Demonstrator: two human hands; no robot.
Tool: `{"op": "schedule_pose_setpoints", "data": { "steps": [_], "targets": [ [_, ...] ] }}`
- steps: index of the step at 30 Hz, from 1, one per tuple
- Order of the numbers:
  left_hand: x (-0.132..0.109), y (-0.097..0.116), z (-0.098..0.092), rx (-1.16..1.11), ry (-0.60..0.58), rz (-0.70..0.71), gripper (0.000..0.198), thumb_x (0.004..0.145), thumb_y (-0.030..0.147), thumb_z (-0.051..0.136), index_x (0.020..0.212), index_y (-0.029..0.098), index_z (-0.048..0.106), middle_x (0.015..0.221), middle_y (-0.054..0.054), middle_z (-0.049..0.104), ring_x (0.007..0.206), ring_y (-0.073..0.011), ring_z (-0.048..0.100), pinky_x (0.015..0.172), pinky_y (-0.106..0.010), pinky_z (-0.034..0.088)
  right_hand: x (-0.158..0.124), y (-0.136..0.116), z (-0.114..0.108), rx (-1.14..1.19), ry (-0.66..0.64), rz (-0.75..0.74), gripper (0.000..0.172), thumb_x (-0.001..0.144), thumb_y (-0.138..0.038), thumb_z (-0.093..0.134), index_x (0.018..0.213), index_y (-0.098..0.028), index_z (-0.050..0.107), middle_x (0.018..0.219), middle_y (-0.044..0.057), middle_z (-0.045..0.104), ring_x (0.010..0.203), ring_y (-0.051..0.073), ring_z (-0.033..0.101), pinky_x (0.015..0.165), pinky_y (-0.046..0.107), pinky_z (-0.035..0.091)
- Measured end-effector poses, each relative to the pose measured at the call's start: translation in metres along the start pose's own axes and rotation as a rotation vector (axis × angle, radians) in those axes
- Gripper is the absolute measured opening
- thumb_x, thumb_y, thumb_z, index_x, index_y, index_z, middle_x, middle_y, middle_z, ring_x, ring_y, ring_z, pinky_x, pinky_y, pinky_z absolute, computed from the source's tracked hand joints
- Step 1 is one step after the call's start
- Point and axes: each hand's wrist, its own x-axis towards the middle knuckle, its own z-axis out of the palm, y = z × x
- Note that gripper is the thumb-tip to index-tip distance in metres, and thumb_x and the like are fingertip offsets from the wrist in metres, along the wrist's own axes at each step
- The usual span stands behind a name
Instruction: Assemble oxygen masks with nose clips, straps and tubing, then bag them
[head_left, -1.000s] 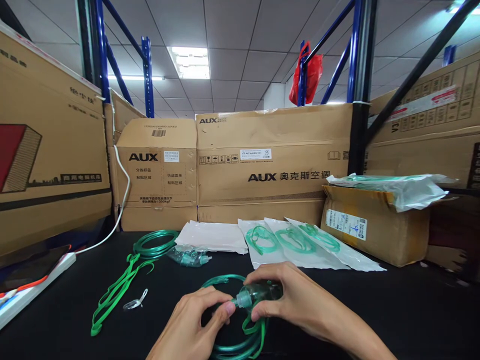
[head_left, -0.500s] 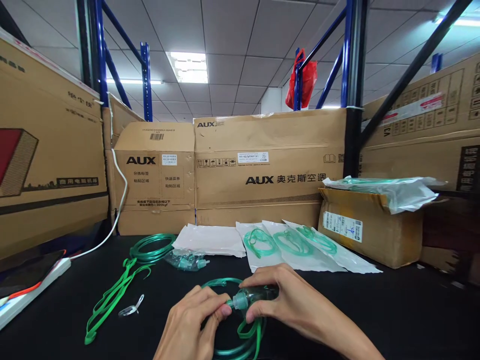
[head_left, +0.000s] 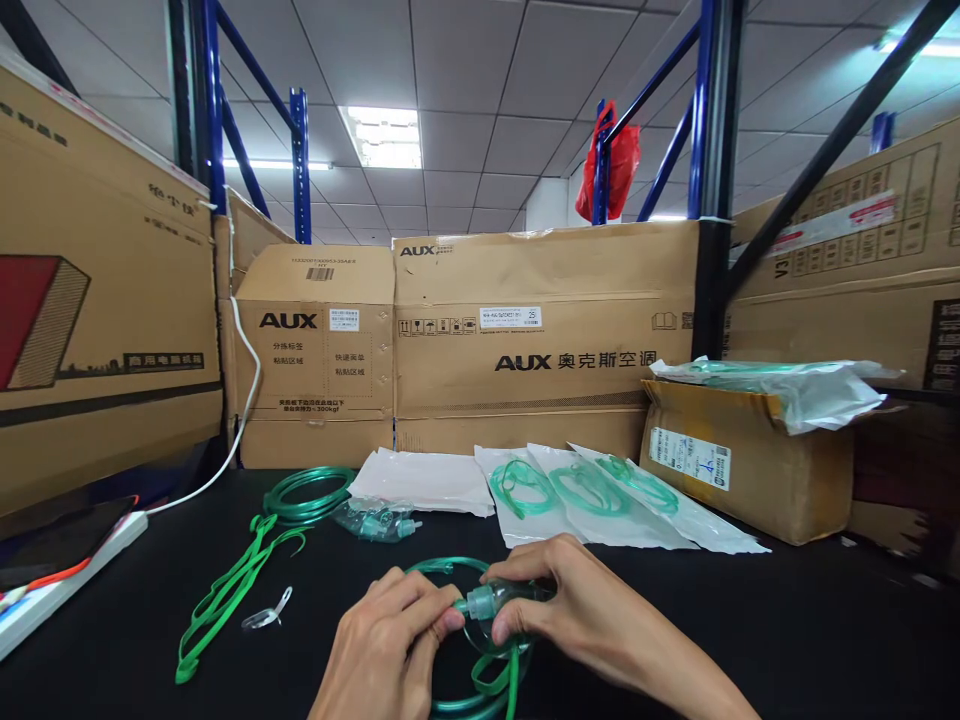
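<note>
My right hand (head_left: pixel 562 590) is closed round a clear oxygen mask (head_left: pixel 523 592), its pale green connector (head_left: pixel 480 602) pointing left. My left hand (head_left: pixel 394 640) pinches the end of the green oxygen tubing (head_left: pixel 459 606) at the tip of that connector; how far the two are joined is hidden by my fingers. The rest of the tubing lies coiled on the black table beneath my hands. A green elastic strap (head_left: pixel 491 680) hangs below the mask.
Behind my left hand lie a second tubing coil (head_left: pixel 304 495), another clear mask (head_left: pixel 379 523), loose green straps (head_left: pixel 225 595) and a small clear clip (head_left: pixel 268 610). White pouches (head_left: pixel 517 460) with green tubing sit farther back, near a carton (head_left: pixel 750 490). A power strip (head_left: pixel 112 550) runs along the left.
The whole view has shifted slightly. My right hand has turned the mask a little, while my left hand keeps its pinch at the connector.
</note>
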Motion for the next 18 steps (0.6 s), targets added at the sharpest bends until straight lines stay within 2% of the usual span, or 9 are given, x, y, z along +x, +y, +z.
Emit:
{"op": "schedule_pose_setpoints", "data": {
  "steps": [3,6,9,12,15,18],
  "targets": [
    [-0.002,-0.0011,0.0005,0.009,-0.02,-0.02,0.025,0.103,0.018,0.049,0.104,0.022,0.073,0.084,-0.001,0.074,0.072,-0.0202,0.066,0.07,-0.033,0.055,-0.0013,-0.0014,0.0004,0.021,0.014,0.043,0.01,0.076,-0.02,0.079,0.078,-0.028,0.086,0.097,0.0,0.079,0.095,0.023,0.065,0.083,0.029,0.044],
    [-0.0052,-0.0045,0.0017,0.011,-0.047,-0.03,0.025,0.103,0.018,0.048,0.106,0.024,0.072,0.088,-0.001,0.074,0.075,-0.0195,0.066,0.072,-0.033,0.055,-0.0017,-0.0025,0.0008,0.019,-0.002,0.042,0.014,0.077,-0.017,0.075,0.077,-0.026,0.085,0.091,0.0,0.077,0.09,0.021,0.065,0.077,0.028,0.043],
    [-0.0048,-0.0061,0.0034,0.007,-0.026,-0.021,0.024,0.103,0.017,0.049,0.107,0.023,0.072,0.088,-0.001,0.074,0.074,-0.0198,0.066,0.071,-0.033,0.054,-0.001,-0.0016,0.0005,0.012,-0.007,0.031,0.015,0.08,-0.018,0.071,0.079,-0.024,0.085,0.088,0.0,0.077,0.088,0.021,0.064,0.076,0.027,0.043],
    [-0.0017,-0.0034,0.0048,-0.012,-0.024,-0.027,0.024,0.103,0.017,0.048,0.104,0.021,0.072,0.086,-0.001,0.073,0.073,-0.0201,0.065,0.071,-0.033,0.054,-0.0003,0.0009,-0.0011,0.012,-0.023,0.05,0.015,0.082,-0.021,0.07,0.084,-0.021,0.085,0.087,0.001,0.077,0.086,0.021,0.064,0.072,0.027,0.044],
    [0.0002,0.0007,0.0047,-0.061,-0.081,-0.065,0.025,0.105,0.022,0.046,0.103,0.023,0.072,0.087,-0.001,0.073,0.074,-0.0199,0.065,0.069,-0.032,0.053,-0.0009,0.0031,-0.004,0.035,-0.06,0.083,0.019,0.084,-0.025,0.068,0.092,-0.021,0.084,0.087,0.002,0.079,0.085,0.021,0.065,0.068,0.026,0.044],
    [0.0,0.0029,0.0021,-0.114,-0.101,-0.094,0.026,0.106,0.024,0.046,0.111,0.026,0.071,0.091,0.0,0.072,0.077,-0.0188,0.066,0.071,-0.031,0.053,-0.0028,0.0034,-0.0078,0.047,-0.074,0.104,0.024,0.086,-0.03,0.068,0.103,-0.022,0.083,0.091,0.002,0.08,0.088,0.023,0.068,0.074,0.028,0.046]
  ]
}}
